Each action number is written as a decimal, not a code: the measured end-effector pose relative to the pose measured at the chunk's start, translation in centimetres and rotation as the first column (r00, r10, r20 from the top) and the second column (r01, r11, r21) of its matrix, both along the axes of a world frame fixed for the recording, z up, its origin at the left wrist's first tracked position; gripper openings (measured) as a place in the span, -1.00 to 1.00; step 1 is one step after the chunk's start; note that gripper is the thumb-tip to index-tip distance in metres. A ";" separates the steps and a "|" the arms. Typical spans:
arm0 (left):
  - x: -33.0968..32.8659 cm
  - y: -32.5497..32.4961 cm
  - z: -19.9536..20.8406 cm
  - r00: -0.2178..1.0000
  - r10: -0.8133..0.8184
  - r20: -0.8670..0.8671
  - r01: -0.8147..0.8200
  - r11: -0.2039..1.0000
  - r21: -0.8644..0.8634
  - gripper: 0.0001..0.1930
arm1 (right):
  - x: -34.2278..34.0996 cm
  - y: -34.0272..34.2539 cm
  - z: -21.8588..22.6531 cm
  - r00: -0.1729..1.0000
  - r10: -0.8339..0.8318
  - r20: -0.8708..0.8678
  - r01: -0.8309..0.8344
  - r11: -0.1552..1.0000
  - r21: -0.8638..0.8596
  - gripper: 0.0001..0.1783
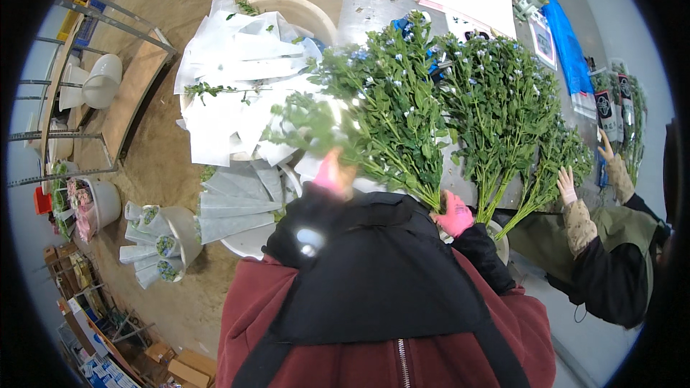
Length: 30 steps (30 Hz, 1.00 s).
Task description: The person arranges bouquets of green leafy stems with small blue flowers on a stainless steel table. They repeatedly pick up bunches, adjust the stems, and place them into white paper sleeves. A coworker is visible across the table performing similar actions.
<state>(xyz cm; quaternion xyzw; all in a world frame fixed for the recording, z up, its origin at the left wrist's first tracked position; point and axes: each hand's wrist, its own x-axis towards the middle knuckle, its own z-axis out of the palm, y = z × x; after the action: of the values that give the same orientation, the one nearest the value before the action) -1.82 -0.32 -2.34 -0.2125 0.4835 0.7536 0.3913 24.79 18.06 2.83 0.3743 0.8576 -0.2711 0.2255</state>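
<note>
My right hand, in a pink glove, is closed round the lower stems of a leafy bunch of small blue flowers lying on the table. My left hand, also pink-gloved, is smeared by motion left of that bunch. A blurred leafy green flower stem extends up and left from it and moves with it. To the right of my right hand lie a second blue-flowered bunch and a smaller green bunch, their bare stems toward me.
A co-worker's hands are at the table's right. White wrapping sheets cover a bin at the left. Wrapped bunches stand in a white bucket. A metal rack is at far left, a blue plastic sheet on the grey table.
</note>
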 end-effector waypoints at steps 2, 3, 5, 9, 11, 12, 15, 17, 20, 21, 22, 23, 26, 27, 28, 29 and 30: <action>0.4 1.9 2.3 0.992 0.074 0.107 -0.100 0.957 0.272 -0.74 | 1.2 -0.2 -2.0 0.996 -0.049 -0.073 0.053 0.997 0.054 -0.20; 0.5 2.8 3.7 0.996 0.029 0.080 -0.056 0.926 0.372 -0.71 | 1.6 -0.6 -2.6 0.992 -0.068 -0.107 0.077 0.993 0.085 -0.20; 0.3 4.2 6.4 0.997 -0.052 -0.055 0.074 0.783 0.617 -0.66 | 1.7 -1.3 -3.0 0.952 -0.173 -0.252 0.199 0.977 0.079 -0.25; -2.1 3.0 9.6 0.970 -0.229 0.086 0.021 0.428 0.904 -0.57 | 1.1 -2.7 0.8 0.812 -0.405 -0.421 0.440 0.898 -0.016 -0.41; -3.0 0.6 9.8 0.956 -0.280 0.084 0.086 0.543 0.835 -0.55 | 0.4 -2.6 4.1 0.680 -0.485 -0.550 0.375 0.875 -0.308 -0.46; -3.4 -0.2 9.6 0.948 -0.312 -0.055 0.209 0.484 0.850 -0.63 | 0.3 -2.7 6.1 0.594 -0.597 -0.539 0.327 0.792 -0.516 -0.50; -3.1 -2.3 8.5 0.893 -0.444 -0.073 0.354 0.591 0.725 -0.67 | -0.6 -1.4 10.9 0.653 -0.670 -0.353 0.260 0.636 -0.726 -0.56; -2.2 -2.8 7.3 0.896 -0.444 -0.011 0.357 0.704 0.615 -0.59 | -0.9 0.1 12.6 0.716 -0.686 -0.133 0.205 0.388 -0.899 -0.60; -1.4 -2.3 4.6 0.929 -0.370 -0.020 0.257 0.604 0.755 -0.51 | -1.7 1.9 11.6 0.773 -0.631 -0.063 0.034 0.140 -0.990 -0.63; -1.5 -1.8 3.4 0.939 -0.336 -0.075 0.237 0.474 0.848 -0.49 | -2.0 2.4 10.3 0.781 -0.619 -0.083 -0.062 0.055 -0.997 -0.63; -1.7 -1.6 2.4 0.943 -0.301 -0.144 0.247 0.342 0.907 -0.48 | -2.6 2.7 8.5 0.824 -0.558 -0.095 0.090 0.294 -0.952 -0.60; -1.9 -1.6 1.5 0.944 -0.329 -0.020 0.203 0.533 0.821 -0.50 | -2.9 2.6 6.6 0.831 -0.555 -0.036 0.232 0.405 -0.885 -0.63; -2.1 -1.7 0.1 0.902 -0.274 0.334 0.169 0.935 0.310 -0.56 | -2.1 2.9 1.8 0.853 -0.522 0.008 0.283 0.449 -0.848 -0.70; -1.5 -1.5 0.0 0.920 -0.221 0.323 0.105 0.934 0.342 -0.61 | -2.0 2.7 0.2 0.854 -0.517 0.060 0.348 0.481 -0.805 -0.71; -1.0 -1.4 0.1 0.934 -0.137 0.331 0.026 0.948 0.318 -0.66 | -1.8 2.6 -1.0 0.847 -0.514 0.135 0.432 0.518 -0.739 -0.72; -0.8 -1.5 0.3 0.895 -0.084 0.439 -0.004 0.981 0.196 -0.69 | -1.6 2.5 -1.7 0.838 -0.534 0.108 0.411 0.489 -0.769 -0.72; -0.4 -1.6 0.4 0.931 -0.066 0.358 -0.017 0.974 0.224 -0.69 | -1.8 2.2 -2.2 0.827 -0.551 0.109 0.416 0.471 -0.778 -0.72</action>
<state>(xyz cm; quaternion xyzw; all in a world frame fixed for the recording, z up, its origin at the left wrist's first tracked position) -2.26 -1.95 -1.93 -0.2967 0.3178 0.7458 0.5046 22.99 20.28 0.67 0.4443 0.5277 -0.6931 0.2091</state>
